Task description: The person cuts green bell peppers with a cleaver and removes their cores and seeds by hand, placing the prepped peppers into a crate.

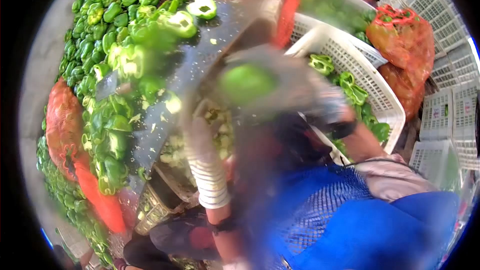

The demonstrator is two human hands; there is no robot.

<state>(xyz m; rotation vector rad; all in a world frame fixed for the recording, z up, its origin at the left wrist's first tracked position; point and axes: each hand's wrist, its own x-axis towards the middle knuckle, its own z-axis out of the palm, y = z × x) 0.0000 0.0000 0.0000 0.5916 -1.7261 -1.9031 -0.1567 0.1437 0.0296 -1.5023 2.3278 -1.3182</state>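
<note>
Blurring: R hand @ rnd grn pepper | L hand, striped cuff | openness/grip: can't tell

Centre, as I view it remotely: the right hand, with a pepper at it; blur obscures their contact. The left hand lies just left of and nearer than that grip, beside trimmings. Left of the grip, cut peppers lie along a work surface, a pepper heap beyond, and a sack farther left. Right: a basket containing pepper pieces; behind it, a second basket; farther right, another sack, then crates.
</note>
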